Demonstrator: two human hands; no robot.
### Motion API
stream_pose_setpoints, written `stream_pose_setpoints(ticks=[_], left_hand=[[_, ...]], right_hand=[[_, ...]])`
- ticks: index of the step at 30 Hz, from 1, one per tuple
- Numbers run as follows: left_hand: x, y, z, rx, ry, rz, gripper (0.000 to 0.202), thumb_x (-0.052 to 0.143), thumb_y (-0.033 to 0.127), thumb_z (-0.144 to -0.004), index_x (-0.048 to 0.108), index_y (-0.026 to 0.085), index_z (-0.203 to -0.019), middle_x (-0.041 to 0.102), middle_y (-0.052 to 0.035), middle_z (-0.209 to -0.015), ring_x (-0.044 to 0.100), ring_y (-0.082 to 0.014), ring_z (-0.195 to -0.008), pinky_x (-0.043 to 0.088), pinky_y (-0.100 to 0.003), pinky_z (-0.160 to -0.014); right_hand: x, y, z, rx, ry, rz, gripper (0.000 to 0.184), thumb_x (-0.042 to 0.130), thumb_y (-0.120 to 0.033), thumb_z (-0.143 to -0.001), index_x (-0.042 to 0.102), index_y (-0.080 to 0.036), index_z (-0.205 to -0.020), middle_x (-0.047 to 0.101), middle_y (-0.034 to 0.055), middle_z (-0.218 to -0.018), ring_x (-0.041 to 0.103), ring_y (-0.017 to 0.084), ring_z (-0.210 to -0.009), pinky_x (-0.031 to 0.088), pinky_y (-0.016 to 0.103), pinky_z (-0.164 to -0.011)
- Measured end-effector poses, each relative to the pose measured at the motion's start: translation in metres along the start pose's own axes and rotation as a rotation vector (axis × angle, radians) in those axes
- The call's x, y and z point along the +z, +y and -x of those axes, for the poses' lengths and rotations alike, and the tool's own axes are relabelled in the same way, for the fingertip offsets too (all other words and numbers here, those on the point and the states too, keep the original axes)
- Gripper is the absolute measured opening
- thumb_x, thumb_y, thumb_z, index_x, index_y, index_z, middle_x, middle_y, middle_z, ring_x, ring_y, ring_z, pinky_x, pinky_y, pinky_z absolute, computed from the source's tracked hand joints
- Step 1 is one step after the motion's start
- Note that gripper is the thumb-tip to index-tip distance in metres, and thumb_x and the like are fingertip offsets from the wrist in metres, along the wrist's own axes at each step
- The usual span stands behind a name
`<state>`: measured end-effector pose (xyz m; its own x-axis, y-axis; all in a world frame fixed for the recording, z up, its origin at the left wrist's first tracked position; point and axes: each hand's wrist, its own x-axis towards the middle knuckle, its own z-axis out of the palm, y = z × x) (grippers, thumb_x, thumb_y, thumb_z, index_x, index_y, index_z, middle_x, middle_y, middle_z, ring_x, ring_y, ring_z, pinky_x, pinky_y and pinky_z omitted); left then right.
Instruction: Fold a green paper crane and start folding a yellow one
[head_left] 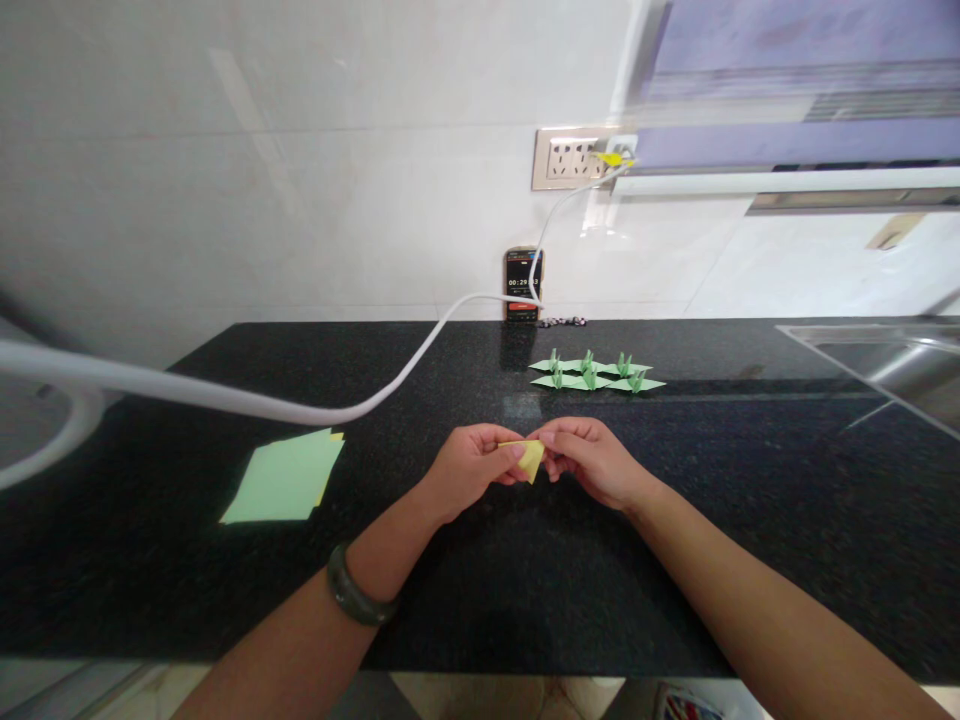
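Note:
Between my two hands, above the dark countertop, is a small folded piece of yellow paper (532,458). My left hand (476,465) pinches its left side, thumb on the front face. At its upper right corner my right hand (596,460) grips with thumb and fingers. The paper narrows to a point at the bottom; its back is hidden by my fingers. Beyond the hands stand several green folded paper cranes (591,376) in two rows. To the left lies a stack of paper sheets (281,480), light green on top with yellow edges showing beneath.
A phone (523,285) showing a timer leans on the tiled wall, a beaded strap (564,322) beside it. A white cable (337,412) runs from the wall socket (576,158) across the left foreground. The sink (900,365) is at far right.

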<state>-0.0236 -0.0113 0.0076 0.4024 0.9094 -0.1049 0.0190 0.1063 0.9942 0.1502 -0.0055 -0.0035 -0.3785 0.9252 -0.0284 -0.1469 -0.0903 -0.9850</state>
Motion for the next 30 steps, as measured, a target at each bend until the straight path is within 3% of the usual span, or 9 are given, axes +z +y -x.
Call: stream_pose_setpoints(ticks=[30], left_hand=[[-0.0001,0.0012,0.0003,-0.035,0.029,0.072,0.025,0.057,0.027,-0.071,0.061,0.011,-0.089,0.065,-0.0061,-0.076,0.062,-0.0124,-0.065,0.048,-0.02,-0.057]], right_hand=[[-0.0007,-0.002,0.0015,-0.016,-0.006,0.031,0.021,0.053,-0.031,-0.076,0.064,-0.014,-0.083,0.056,-0.0005,-0.057,0.048,0.007,-0.048,0.04,0.021,-0.048]])
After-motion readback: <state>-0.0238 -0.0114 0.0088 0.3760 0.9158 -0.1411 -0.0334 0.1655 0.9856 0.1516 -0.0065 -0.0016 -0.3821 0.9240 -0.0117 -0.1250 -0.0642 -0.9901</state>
